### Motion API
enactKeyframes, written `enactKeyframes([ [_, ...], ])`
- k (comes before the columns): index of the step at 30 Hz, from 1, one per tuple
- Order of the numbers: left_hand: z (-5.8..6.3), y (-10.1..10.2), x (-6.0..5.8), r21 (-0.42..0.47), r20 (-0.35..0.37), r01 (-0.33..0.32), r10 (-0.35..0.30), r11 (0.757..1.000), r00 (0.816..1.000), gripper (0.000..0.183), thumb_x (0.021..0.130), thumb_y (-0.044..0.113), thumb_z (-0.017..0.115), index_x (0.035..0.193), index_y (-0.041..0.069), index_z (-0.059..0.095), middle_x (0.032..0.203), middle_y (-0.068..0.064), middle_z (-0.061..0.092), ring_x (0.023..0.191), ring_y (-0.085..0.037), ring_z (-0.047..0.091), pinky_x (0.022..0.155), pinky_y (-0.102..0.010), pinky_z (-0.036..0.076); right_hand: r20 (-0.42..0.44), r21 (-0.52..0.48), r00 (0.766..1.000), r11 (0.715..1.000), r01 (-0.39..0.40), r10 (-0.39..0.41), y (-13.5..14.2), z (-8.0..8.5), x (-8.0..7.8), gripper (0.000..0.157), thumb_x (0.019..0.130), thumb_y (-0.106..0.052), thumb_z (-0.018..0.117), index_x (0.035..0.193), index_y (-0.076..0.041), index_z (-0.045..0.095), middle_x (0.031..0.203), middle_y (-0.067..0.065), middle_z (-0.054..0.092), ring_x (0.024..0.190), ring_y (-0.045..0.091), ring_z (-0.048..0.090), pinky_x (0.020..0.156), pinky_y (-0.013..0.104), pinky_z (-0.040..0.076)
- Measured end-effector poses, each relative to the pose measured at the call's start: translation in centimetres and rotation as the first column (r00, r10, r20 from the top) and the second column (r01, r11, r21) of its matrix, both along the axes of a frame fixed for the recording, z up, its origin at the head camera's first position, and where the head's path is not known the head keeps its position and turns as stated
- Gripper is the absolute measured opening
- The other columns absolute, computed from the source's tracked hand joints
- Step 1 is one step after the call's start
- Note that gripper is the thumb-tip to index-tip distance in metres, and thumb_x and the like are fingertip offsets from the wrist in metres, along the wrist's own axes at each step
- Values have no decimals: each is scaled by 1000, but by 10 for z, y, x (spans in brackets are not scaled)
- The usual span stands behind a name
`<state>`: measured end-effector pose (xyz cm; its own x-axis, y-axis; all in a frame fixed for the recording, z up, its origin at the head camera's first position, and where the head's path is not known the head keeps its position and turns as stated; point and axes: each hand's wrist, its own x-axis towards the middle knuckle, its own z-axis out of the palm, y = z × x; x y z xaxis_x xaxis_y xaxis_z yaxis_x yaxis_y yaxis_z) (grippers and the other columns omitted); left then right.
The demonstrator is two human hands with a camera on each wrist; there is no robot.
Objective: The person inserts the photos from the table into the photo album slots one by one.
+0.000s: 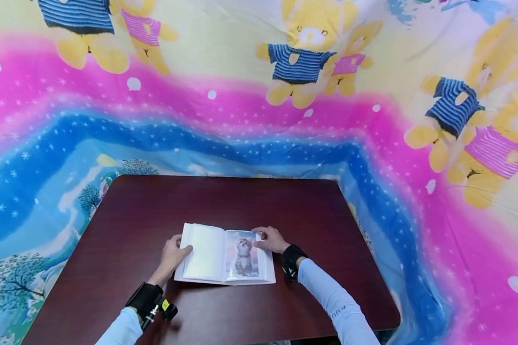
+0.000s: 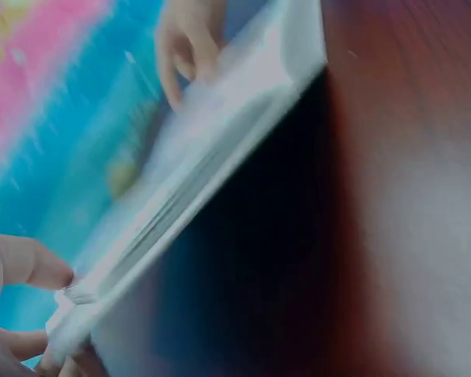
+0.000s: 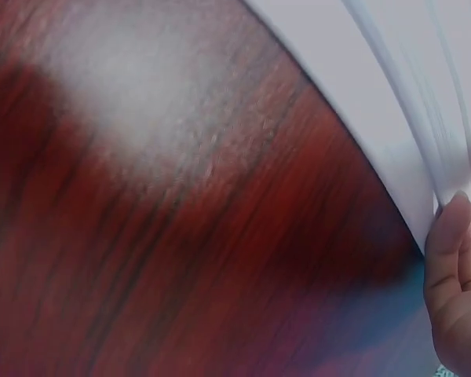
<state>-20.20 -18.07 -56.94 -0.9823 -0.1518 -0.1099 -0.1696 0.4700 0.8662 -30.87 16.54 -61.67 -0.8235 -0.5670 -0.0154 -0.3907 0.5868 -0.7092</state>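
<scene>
An open photo album [image 1: 205,254] with white pages is held over the dark table. Its right-hand page shows a kitten picture [image 1: 243,258]; the left-hand page looks plain white. My left hand [image 1: 171,256] grips the album's left edge, thumb on top and fingers underneath, as the left wrist view also shows. At the upper right edge, my right hand [image 1: 273,239] pinches the page side, its thumb over the picture's border. In the right wrist view, fingers [image 3: 447,243] bend against the edges of the white pages [image 3: 385,102].
The dark reddish-brown table [image 1: 155,201] extends around the album, with rounded far corners. Behind it hangs a colourful curtain [image 1: 224,115] printed with bears. A black wrist camera strap [image 1: 144,299] sits on the left wrist and another strap [image 1: 292,261] on the right.
</scene>
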Motion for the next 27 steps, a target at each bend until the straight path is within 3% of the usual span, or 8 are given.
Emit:
enactKeyframes([
  [3,21,19,-4,-42,-130,35,-40,999,991,53,89,6,64,135,-13,46,110,-31,61,95,-40,62,84,-50,49,26,0,999,1000,32,-31,-2,3,-1,47,92,-17,72,135,-5,60,75,0,45,67,14,40,67,30,33],
  [7,39,54,-9,40,-243,192,-177,981,954,52,94,8,63,139,-9,42,113,-28,62,99,-41,65,86,-50,52,56,-19,997,998,61,-60,-7,9,-2,47,92,-14,72,136,-4,59,67,1,44,56,11,37,58,26,33],
  [9,41,71,-10,70,-257,287,-261,955,931,53,97,10,61,142,-9,39,112,-26,64,102,-42,65,88,-51,52,63,-21,996,997,71,-69,-12,9,-3,48,92,-11,70,137,-2,57,67,2,45,54,10,36,56,25,32],
  [10,39,78,-9,42,-254,325,-304,945,918,52,98,12,60,142,-8,39,113,-25,65,103,-41,64,89,-51,52,55,-14,996,997,77,-76,-14,8,-3,47,93,-8,68,137,-1,56,68,2,47,55,9,37,57,24,33],
  [14,22,101,0,-194,-268,422,-462,885,845,44,96,9,60,135,-9,49,117,-25,63,109,-42,61,94,-54,47,73,-35,990,991,126,-123,-23,3,0,51,87,10,60,137,6,53,75,8,56,61,10,45,57,23,37],
  [18,3,116,15,-455,-300,404,-564,794,769,38,86,7,70,121,-6,61,119,-30,58,115,-46,55,92,-60,45,142,-51,971,979,199,-190,-31,-2,5,52,86,15,53,137,6,54,85,17,62,68,18,53,59,24,40],
  [23,-22,135,26,-688,-291,276,-603,672,743,36,87,20,72,116,0,65,127,-30,56,122,-45,52,92,-59,44,215,-95,939,951,293,-268,-32,-3,10,41,104,1,39,144,0,46,102,22,60,73,27,53,64,31,43],
  [27,-38,148,19,-816,-347,113,-637,567,689,36,87,31,73,110,4,68,124,-24,60,118,-39,55,90,-51,45,217,-122,925,931,344,-313,-25,-1,6,38,109,-12,36,143,-2,48,114,21,59,86,25,56,74,36,45],
])
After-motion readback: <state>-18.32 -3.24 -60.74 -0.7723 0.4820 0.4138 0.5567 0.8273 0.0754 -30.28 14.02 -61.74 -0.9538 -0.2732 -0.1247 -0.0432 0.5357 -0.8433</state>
